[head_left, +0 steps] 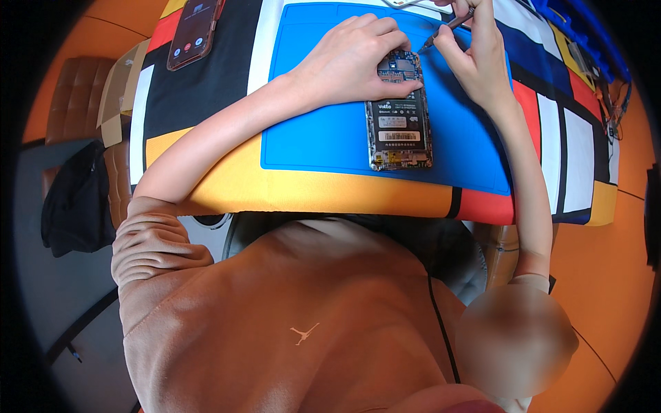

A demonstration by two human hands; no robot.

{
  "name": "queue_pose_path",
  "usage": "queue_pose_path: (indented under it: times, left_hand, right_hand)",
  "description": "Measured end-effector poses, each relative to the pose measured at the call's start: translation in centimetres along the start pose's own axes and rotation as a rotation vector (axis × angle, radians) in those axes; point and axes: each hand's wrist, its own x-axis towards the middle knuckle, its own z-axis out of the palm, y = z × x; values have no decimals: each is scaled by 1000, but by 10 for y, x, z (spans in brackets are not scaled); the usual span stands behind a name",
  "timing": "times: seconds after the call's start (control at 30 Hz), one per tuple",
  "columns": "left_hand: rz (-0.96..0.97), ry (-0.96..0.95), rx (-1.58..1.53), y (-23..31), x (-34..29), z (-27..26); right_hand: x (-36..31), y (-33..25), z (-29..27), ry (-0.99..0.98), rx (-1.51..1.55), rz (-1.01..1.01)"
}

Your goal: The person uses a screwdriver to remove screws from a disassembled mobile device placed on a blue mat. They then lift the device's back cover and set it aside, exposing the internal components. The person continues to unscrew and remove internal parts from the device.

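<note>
An opened smartphone [400,131], its battery and circuit board bare, lies upright on a blue work mat [310,141]. My left hand [354,58] grips its upper part from the left, with the thumb across the board and the fingers along the top. Between the fingers of my right hand [475,58] is a slim, dark, pointed tool [449,26], whose exact kind I cannot make out. Its tip comes down at the phone's upper right corner; whether it touches is too small to tell.
Another phone [195,34] with a lit screen lies at the far left of the patterned tablecloth [220,189]. Part of a white object [406,3] shows beyond the mat. A blue rack [592,34] and cables [615,113] are at the far right. A cardboard box [120,96] stands left.
</note>
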Motion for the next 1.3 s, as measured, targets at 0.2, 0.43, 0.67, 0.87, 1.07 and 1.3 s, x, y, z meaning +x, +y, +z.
queue_pose_path:
  times: [0.2,0.43,0.67,0.87,1.07,1.3]
  left_hand:
    - [4,-13,-2,0,0,-1]
    - [10,-5,-12,-2,0,0]
    - [6,-26,-65,-4,2,1]
    - [10,-47,-56,-5,1,4]
    - [6,-49,-51,-6,1,6]
    - [1,-56,-67,-7,0,6]
  right_hand:
    - [-6,3,0,-15,45,84]
    - [-3,7,6,39,34,-59]
    - [-5,1,-2,-19,-25,25]
    - [-3,4,3,21,56,31]
    - [-6,-1,-1,-1,46,39]
    - [-9,5,3,-4,174,117]
